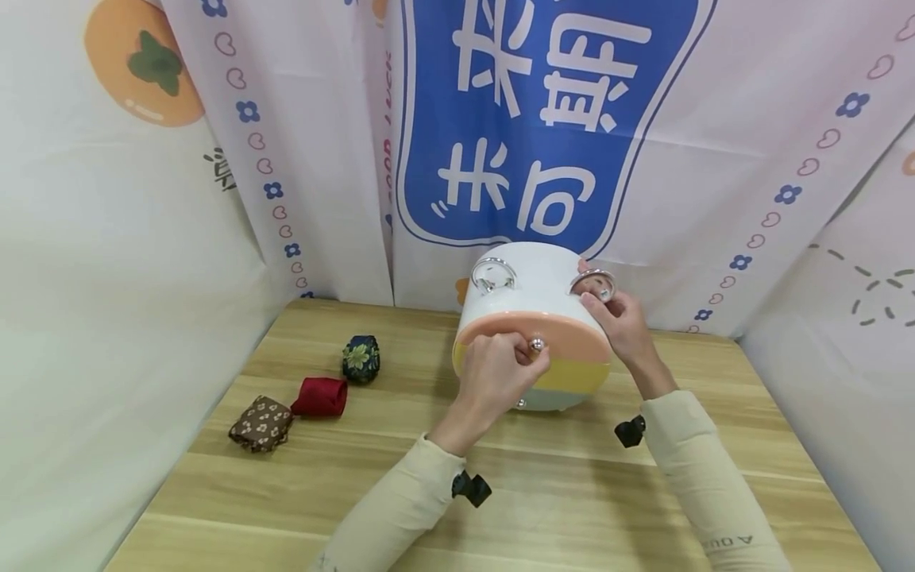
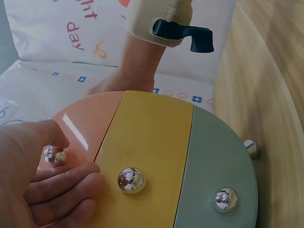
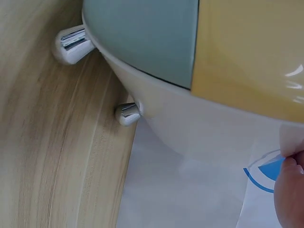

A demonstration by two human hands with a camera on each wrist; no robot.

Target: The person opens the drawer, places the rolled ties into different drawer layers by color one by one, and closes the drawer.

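Observation:
A small white drawer cabinet (image 1: 532, 274) stands on the table, its rounded front split into orange, yellow and green drawers with silver ball knobs. My left hand (image 1: 500, 369) pinches the knob (image 1: 537, 345) of the orange drawer (image 2: 88, 118) between thumb and fingers. That drawer looks closed. At the cabinet's upper right, my right hand (image 1: 627, 327) holds the top edge beside a silver ring (image 1: 592, 284); some of its fingers are hidden. The yellow drawer (image 2: 142, 128) and green drawer (image 2: 216, 147) are shut too.
Left of the cabinet lie three rolled pieces of cloth like neckties: a dark floral one (image 1: 360, 359), a red one (image 1: 321, 396) and a brown flowered one (image 1: 262, 424). Printed curtains (image 1: 329, 159) hang behind the wooden table (image 1: 343, 492). Silver feet (image 3: 73, 45) support the cabinet.

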